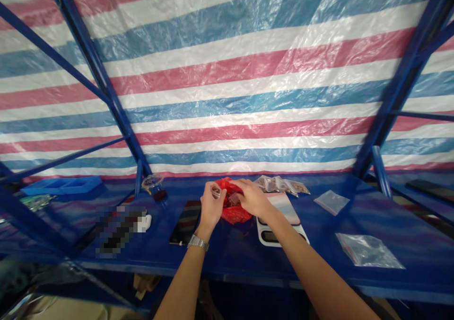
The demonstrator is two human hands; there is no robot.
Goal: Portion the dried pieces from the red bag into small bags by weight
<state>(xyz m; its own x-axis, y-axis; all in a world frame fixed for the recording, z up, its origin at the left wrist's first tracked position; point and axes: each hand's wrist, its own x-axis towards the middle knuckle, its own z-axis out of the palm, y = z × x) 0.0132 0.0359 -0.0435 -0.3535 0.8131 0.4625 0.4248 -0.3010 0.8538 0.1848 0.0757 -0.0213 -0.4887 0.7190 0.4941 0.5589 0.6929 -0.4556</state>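
Note:
A crumpled red plastic bag (236, 214) lies open on the blue table, with small brownish pieces inside that are hard to make out. At its left side, my left hand (210, 206) is closed around a small clear plastic bag (215, 191) holding brown bits. My right hand (254, 198) curls over the red bag's right side, its fingers gripping the upper edge; the fingertips are partly hidden. Just right of the red bag, under my right forearm, sits a white digital scale (282, 208). Several filled clear bags (280, 184) lie behind the scale.
A black phone or tablet (185, 221) lies left of my left hand. Farther left are a lidded clear cup (158, 190) with dark contents, a white object (144, 223) and a blue tray (64, 186). Flat clear bags (369, 251) lie at right. Blue posts (113, 97) flank striped sheeting.

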